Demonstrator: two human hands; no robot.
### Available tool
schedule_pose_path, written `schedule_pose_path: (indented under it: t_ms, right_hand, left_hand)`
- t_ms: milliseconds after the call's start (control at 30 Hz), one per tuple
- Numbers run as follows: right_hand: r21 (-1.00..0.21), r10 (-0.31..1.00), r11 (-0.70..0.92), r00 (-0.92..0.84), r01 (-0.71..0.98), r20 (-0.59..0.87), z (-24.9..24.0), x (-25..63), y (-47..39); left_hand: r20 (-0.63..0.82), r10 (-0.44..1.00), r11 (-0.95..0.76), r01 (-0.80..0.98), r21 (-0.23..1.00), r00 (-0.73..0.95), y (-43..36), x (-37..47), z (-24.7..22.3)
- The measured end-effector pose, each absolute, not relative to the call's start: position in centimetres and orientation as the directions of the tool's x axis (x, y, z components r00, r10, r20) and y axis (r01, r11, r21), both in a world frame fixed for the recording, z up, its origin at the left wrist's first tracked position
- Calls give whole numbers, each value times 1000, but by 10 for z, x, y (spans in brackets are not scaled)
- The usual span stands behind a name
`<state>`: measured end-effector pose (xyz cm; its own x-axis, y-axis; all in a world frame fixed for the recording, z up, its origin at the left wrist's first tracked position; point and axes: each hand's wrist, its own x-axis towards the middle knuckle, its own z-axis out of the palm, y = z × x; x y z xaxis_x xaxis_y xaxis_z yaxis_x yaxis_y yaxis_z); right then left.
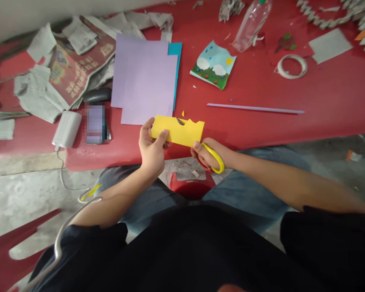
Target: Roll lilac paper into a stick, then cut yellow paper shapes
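A strip of yellow paper (178, 132) is pinched at its left end by my left hand (153, 144), thumb on top. Its upper edge has a notched, wavy cut. My right hand (211, 154) grips scissors (218, 157) with yellow and red handles. Most of the blades lie behind the paper; a dark blade tip shows at the cut in the upper edge. Just above the strip, a small yellow scrap (183, 113) rests on the red table (261, 125).
Beyond my hands lie purple sheets (146, 77), a painted card (213, 65) and a thin purple stick (255, 108). A phone (95, 123), white power bank (67, 129) and newspaper (79, 69) are left. A plastic bottle (252, 26) and tape roll (292, 67) are right.
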<state>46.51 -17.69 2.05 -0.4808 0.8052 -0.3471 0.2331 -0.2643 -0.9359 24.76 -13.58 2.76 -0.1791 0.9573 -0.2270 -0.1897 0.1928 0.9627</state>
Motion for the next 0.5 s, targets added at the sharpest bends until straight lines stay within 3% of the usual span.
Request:
schedule_pose_path:
  t_ms: [300, 433, 500]
  right_hand:
    - [-874, 737, -423, -471, 237, -485, 20, 475, -185]
    - [-862, 733, -446, -454, 242, -506, 11, 480, -185]
    - [-855, 718, -448, -465, 260, -518, 9, 484, -184]
  left_hand:
    - [-211, 962, 207, -39, 977, -173, -108, 240, 16]
    - [-198, 976, 200, 18, 980, -95, -79, 222, 13]
    - [-201, 979, 204, 134, 970, -33, -61, 206, 12]
